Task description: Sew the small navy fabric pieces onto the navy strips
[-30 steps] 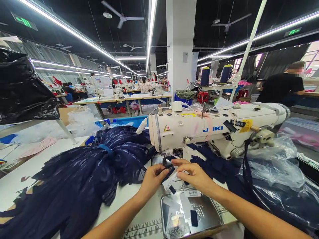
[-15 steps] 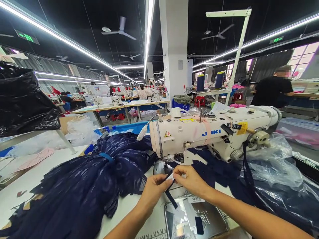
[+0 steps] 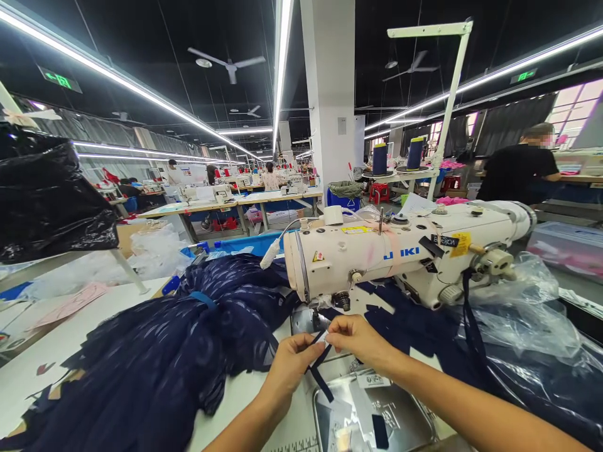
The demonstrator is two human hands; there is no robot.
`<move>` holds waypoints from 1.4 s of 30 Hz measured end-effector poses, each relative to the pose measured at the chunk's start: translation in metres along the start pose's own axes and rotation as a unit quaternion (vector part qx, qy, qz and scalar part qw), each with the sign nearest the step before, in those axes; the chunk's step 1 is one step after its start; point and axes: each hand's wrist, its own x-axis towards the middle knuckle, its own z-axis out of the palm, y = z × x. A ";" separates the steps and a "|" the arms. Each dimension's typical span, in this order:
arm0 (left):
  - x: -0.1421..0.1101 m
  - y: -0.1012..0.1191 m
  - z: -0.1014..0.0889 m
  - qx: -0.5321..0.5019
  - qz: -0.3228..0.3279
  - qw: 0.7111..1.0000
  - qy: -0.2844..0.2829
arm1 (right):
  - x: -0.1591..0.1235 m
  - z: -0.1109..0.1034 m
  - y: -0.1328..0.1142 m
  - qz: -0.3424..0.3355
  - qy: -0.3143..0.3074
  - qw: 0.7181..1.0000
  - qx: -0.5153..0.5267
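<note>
The left hand (image 3: 293, 363) was nearly closed, its thumb and forefinger pinching a narrow navy strip (image 3: 322, 384). The right hand (image 3: 360, 339) had its thumb and forefinger pressed together on a small white label (image 3: 325, 338), its other fingers curled in. Label and strip met between the fingertips, just on the near side of the metal plate (image 3: 305, 320) beneath the sewing machine (image 3: 351, 254). An end of the strip hung down towards the metal tray (image 3: 407, 422), which lay at five o'clock from the hands and held white labels (image 3: 360, 402) and a dark patch (image 3: 380, 432).

The machine's head stood at twelve o'clock, its arm running off towards two. At nine o'clock a large navy bundle (image 3: 160, 358), gathered by a blue tie (image 3: 203, 299), spread over the white table (image 3: 230, 402). More navy fabric (image 3: 414, 329) lay at three o'clock, beside crumpled clear plastic (image 3: 522, 320). Navy thread spools (image 3: 379, 159) stood farther off at one o'clock, with a person in black (image 3: 511, 169) at two.
</note>
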 end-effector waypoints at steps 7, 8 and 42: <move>0.006 -0.006 -0.002 -0.008 -0.003 0.999 -0.042 | -0.002 -0.006 0.000 0.032 -0.022 0.999 0.007; 0.006 -0.006 -0.002 -0.004 -0.003 0.999 -0.044 | -0.002 -0.006 0.001 0.031 -0.020 0.999 0.008; 0.057 -0.031 -0.028 0.631 0.597 0.494 -0.036 | 0.087 -0.111 0.033 -0.015 0.169 0.747 -0.643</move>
